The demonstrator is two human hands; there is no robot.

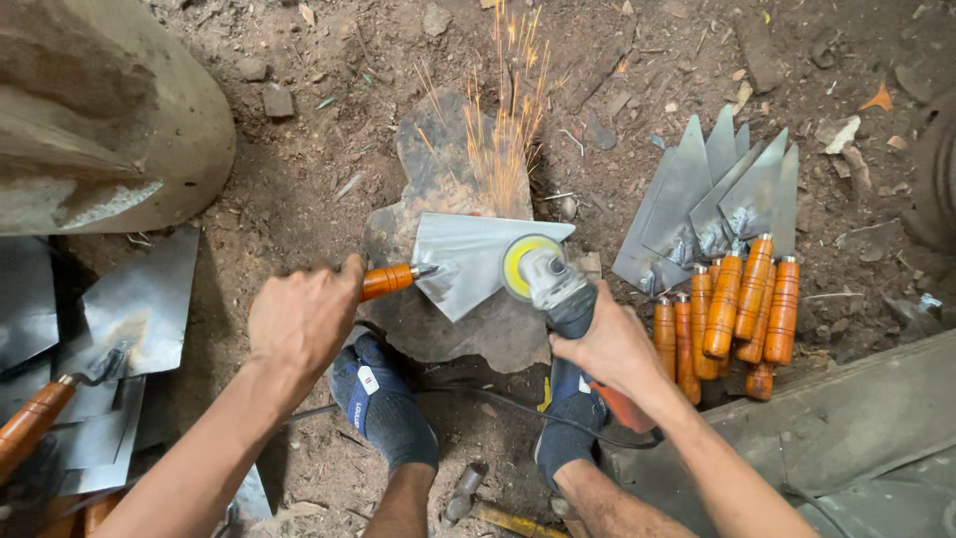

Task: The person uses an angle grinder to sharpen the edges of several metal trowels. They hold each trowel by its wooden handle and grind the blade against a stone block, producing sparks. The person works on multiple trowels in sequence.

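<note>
left hand [302, 317] grips trowel [468, 261] handle at nine o'clock; right hand [609, 347] grips sparking angle grinder [546, 279] at three.

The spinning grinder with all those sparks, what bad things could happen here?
Sparks fly up from where the grinder meets the trowel blade, and both the left hand and right hand are bare, so burns or cuts seem possible. The feet rest close under the stone, wearing only fabric. The cord trails between the legs and might snag.
</note>
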